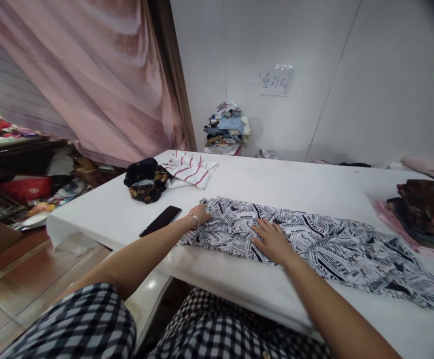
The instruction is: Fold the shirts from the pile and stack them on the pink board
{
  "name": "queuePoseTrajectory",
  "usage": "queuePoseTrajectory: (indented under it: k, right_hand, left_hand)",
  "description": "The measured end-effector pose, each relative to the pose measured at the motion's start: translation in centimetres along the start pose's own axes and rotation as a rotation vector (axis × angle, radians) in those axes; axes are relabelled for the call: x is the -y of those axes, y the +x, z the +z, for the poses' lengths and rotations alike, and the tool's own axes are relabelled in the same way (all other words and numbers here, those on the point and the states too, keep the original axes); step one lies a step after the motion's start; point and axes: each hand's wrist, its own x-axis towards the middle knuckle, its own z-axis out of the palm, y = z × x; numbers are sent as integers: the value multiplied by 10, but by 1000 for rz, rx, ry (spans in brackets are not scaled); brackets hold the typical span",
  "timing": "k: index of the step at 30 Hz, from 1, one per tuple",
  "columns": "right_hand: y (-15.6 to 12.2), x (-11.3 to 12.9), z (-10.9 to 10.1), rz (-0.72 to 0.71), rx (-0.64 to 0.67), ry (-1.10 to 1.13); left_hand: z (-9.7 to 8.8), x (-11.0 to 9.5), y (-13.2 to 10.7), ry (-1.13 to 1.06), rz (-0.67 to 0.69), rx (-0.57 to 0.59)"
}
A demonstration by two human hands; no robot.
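Note:
A black-and-white newspaper-print shirt (314, 234) lies stretched lengthwise along the front of the white table, folded into a long strip with a loose, rumpled right end. My left hand (201, 214), with a bracelet at the wrist, grips the strip's left end; its fingertips are partly hidden by the cloth. My right hand (273, 240) rests flat on the middle of the shirt, fingers spread. Just left of my left hand is a dark phone (160, 221), lying on the table.
On the white table (277, 182) sit a dark patterned garment (145, 180) and a red-striped white garment (192, 169) at the back left. Folded clothes (426, 214) are stacked at the right. A clothes pile (227, 128) stands by the wall, beside a pink curtain (101, 75).

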Motion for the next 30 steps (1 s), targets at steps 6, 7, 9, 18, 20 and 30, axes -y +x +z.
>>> queuePoseTrajectory:
  k: [6, 7, 9, 18, 20, 30]
  right_hand:
    - [-1, 1, -1, -10, -19, -20]
    - [-1, 1, -1, -13, -24, -26]
    - [-1, 1, -1, -19, -37, -36]
    - [-3, 2, -3, -83, -143, 14]
    - [-4, 3, -5, -93, -131, 6]
    - [-3, 2, -11, -116, -128, 8]
  left_hand:
    - [-12, -47, -22, 10, 103, -121]
    - [-11, -62, -27, 13, 149, -137]
    - [-5, -97, -38, 11, 265, -145]
    - [11, -161, -83, -114, 801, -198]
    - [5, -137, -85, -156, 787, -273]
    - [20, -36, -59, -266, 15, -164]
